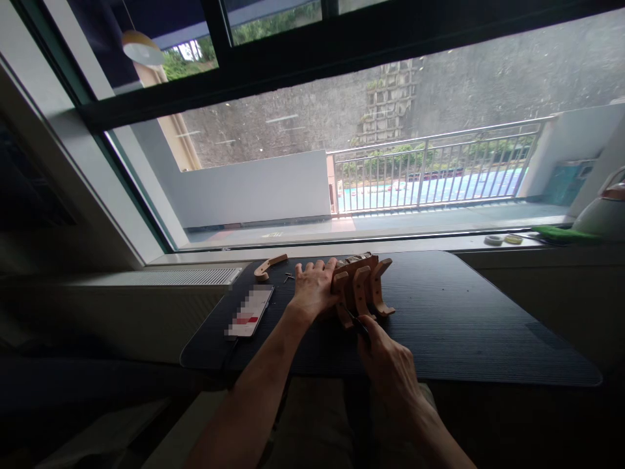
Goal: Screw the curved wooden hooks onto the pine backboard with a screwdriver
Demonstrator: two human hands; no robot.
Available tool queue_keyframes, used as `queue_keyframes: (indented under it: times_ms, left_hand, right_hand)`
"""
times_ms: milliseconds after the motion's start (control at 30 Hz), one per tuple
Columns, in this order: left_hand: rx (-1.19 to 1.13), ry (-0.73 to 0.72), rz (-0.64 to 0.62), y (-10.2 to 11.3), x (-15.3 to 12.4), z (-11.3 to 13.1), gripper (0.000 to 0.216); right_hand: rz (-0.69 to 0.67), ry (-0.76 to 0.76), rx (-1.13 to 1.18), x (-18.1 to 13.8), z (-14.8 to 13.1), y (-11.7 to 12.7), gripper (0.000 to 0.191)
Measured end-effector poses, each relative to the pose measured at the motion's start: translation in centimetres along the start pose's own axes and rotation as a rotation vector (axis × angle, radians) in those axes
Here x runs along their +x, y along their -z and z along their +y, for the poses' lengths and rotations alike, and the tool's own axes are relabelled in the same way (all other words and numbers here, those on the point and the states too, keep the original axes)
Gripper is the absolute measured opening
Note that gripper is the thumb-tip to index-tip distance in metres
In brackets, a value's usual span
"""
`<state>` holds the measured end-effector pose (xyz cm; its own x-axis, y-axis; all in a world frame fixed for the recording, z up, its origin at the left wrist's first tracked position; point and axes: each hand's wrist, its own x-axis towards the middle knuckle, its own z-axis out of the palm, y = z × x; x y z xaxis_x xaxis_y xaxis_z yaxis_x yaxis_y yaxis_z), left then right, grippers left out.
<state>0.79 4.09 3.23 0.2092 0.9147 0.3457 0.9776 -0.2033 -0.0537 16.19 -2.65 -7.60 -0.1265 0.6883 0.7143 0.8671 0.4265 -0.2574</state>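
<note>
A wooden rack (356,262) with several curved wooden hooks (362,290) lies on the dark table (439,312). My left hand (315,286) grips its left end, with the fingers over the far side. Closed around a dark-handled screwdriver (362,327), my right hand (385,348) is at the near side of the rack. The screwdriver's shaft points up and left at the leftmost hook; whether its tip meets a screw is too small to tell. A loose curved hook (269,267) lies at the table's back left, beside a few small screws (289,277).
A phone (251,311) with a blurred screen lies left of my left forearm. On the window sill at the right are tape rolls (502,240), a green item (561,232) and a white kettle (603,215). The window (293,130) borders the table's far side.
</note>
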Motion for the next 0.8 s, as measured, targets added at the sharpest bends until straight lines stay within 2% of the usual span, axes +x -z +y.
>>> queue_keyframes:
  times_ms: [133, 400, 567, 633, 800]
  left_hand:
    - [0.024, -0.005, 0.019, 0.1, -0.1, 0.1, 0.068]
    - [0.020, -0.018, 0.038, 0.1, -0.2, 0.0, 0.065]
    - [0.020, -0.018, 0.030, 0.2, -0.2, 0.0, 0.067]
    - [0.018, -0.015, 0.023, 0.1, -0.2, 0.0, 0.068]
    - [0.017, -0.007, 0.018, 0.1, -0.2, 0.1, 0.066]
  right_hand:
    - [0.011, -0.046, 0.029, -0.4, -0.3, -0.3, 0.023]
    - [-0.095, -0.175, -0.039, -0.4, -1.0, -0.5, 0.025]
    - [-0.144, -0.191, -0.024, -0.4, -1.0, 0.0, 0.020]
    - [-0.145, -0.197, -0.021, -0.6, -0.8, 0.0, 0.023]
    - [-0.080, -0.173, -0.012, -0.8, -0.5, -0.5, 0.014]
